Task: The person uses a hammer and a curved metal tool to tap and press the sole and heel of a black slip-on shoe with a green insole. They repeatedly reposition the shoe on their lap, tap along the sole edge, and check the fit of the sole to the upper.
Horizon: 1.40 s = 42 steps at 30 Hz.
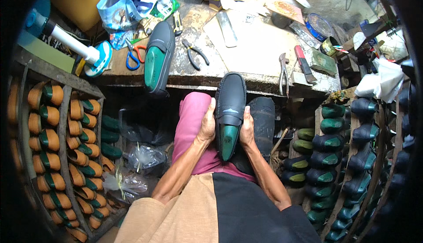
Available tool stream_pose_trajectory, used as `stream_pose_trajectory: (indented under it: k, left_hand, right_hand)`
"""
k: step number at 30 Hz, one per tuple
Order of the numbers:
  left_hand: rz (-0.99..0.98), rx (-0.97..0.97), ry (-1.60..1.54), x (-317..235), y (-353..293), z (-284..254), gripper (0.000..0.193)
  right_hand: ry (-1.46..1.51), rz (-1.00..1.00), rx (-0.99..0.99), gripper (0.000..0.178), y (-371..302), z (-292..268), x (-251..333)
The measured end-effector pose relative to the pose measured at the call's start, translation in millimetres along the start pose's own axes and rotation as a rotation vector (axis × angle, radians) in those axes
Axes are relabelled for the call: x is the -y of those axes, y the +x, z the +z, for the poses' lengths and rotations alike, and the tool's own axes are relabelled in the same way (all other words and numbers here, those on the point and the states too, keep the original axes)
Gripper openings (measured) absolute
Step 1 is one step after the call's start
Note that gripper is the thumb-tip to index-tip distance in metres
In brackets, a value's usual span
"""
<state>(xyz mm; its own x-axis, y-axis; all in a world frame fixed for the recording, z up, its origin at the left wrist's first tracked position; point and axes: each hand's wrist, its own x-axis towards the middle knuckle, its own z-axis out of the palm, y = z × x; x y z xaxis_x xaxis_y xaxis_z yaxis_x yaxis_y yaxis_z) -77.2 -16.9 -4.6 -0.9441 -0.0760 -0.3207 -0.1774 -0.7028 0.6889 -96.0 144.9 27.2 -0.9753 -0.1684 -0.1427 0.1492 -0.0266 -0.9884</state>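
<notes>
A black loafer (232, 95) with a green shoe last (228, 141) inside it is held upright over my lap, its toe pointing at the bench. My left hand (208, 123) grips its left side, thumb up along the edge. On the opposite side my right hand (247, 128) presses against the shoe in the same way. The fingers of both hands are mostly hidden beneath it. A second black loafer (161, 40), also on a green last, lies at the bench's front edge, its heel jutting over.
On the workbench (125, 69) lie scissors (133, 58), wire cutters (195, 54), lasting pincers (283, 73) and a red-handled knife (304, 62). Racks of tan shoes (50, 139) stand left, racks of dark shoes (327, 159) right. A white-and-blue lamp (77, 45) stands at the left.
</notes>
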Motion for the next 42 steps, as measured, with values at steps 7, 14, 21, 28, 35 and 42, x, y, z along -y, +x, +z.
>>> stream_pose_trajectory:
  k: [7,14,21,28,35,42]
  left_hand:
    - [0.224,-0.142,0.371,18,11,-14,0.076]
    - [0.131,-0.164,0.423,-6,1,6,0.088]
    - [0.083,0.05,0.417,-40,-19,26,0.1]
    - [-0.056,0.068,0.133,-37,-16,18,0.08]
    - [-0.238,0.033,-0.037,-52,-36,12,0.066]
    - [-0.107,0.003,0.505,-45,-56,37,0.073]
  right_hand:
    - [0.163,0.124,0.011,0.08,18,6,-22]
    - [0.301,0.211,0.028,0.081,22,10,-24]
    - [0.297,0.276,0.033,0.081,23,3,-13]
    - [0.221,0.186,-0.015,0.073,18,14,-1]
    - [0.883,0.119,-0.185,0.079,26,-67,51]
    - [0.605,0.319,-0.07,0.051,111,-154,84]
